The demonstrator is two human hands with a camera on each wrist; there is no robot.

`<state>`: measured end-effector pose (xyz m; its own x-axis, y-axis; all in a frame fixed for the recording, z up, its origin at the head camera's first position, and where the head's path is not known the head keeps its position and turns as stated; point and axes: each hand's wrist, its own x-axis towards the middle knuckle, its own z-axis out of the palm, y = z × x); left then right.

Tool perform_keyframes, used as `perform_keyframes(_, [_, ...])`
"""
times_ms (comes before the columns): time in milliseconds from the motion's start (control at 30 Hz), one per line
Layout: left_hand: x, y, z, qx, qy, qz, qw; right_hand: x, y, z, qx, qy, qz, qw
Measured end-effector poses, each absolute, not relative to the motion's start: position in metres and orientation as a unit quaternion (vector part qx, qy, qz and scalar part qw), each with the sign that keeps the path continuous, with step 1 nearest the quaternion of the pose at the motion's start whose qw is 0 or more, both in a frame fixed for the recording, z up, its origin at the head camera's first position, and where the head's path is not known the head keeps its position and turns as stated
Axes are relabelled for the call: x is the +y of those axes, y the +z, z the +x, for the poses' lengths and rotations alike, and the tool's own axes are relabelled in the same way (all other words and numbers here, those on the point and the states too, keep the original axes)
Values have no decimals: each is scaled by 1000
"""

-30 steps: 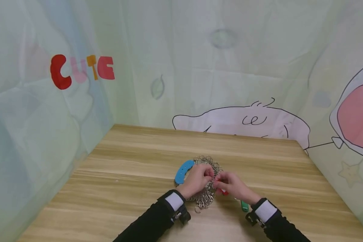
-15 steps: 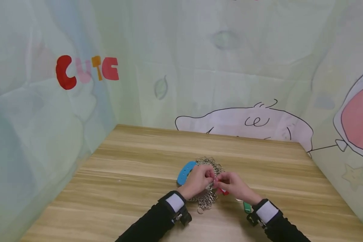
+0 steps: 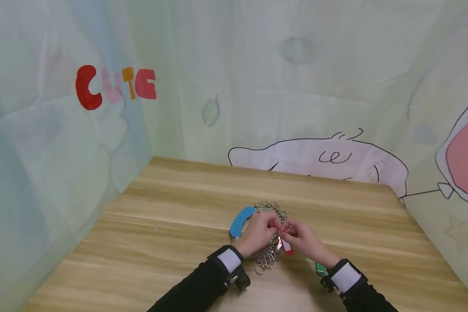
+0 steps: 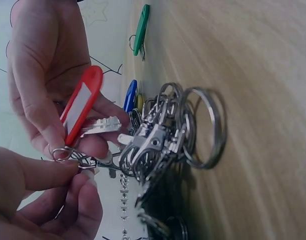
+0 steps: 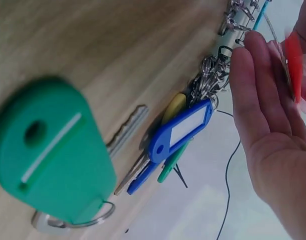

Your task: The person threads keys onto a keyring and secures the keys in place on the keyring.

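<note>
In the head view my left hand [image 3: 255, 234] lies over a bunch of metal clasps and rings [image 3: 268, 259] with a curved blue plate [image 3: 242, 222] at its left. Its thumb and fingertip pinch a small metal clasp [image 4: 87, 162], partly hidden by the fingers. Facing it, my right hand [image 3: 307, 242] pinches the small ring [image 4: 61, 153] of a red key tag [image 4: 86, 102], fingertips right against the left thumb. The tag has a white label, and a silver key [image 4: 102, 126] hangs beside it. Several clasps and a large split ring [image 4: 218, 127] hang close by.
A green key tag [image 5: 53, 150] with a ring lies on the wooden table [image 3: 171, 203] by my right wrist. Beyond it are a blue key tag [image 5: 183, 130], a yellow tag [image 5: 174, 108] and a key [image 5: 128, 127]. Printed cloth [image 3: 218, 65] walls the table's back and sides.
The red tag now hangs lower, with its white label showing below the right fingers. Both hands stay together over the bunch, with only slight finger movement; the head view has shifted a little.
</note>
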<state>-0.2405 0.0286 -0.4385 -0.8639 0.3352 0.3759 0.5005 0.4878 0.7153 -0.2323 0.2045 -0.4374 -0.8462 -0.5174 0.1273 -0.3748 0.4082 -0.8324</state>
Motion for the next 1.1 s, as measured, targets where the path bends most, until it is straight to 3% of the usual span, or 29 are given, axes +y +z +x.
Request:
perform_keyframes(200, [30, -434, -241, -868, -424, -239, 97, 203, -434, -233, 853, -452, -253, 63])
perform_keyframes(433, [32, -433, -243, -867, -429, -235, 92, 198, -433, -227, 871, -416, -262, -8])
perform_keyframes(667, [34, -435, -242, -870, -433, -216, 90, 195, -435, -226, 880, -393, -264, -35])
perform_keyframes(800, [35, -433, -244, -879, -399, -246, 81, 203, -434, -231, 874, -396, -281, -15])
perform_keyframes(967, [32, -429, -246, -887, -305, -327, 110, 216, -428, -239, 863, -414, -288, 38])
perform_keyframes(1100, [35, -432, -245, -885, -313, -326, 109, 219, -428, -239, 865, -415, -278, 44])
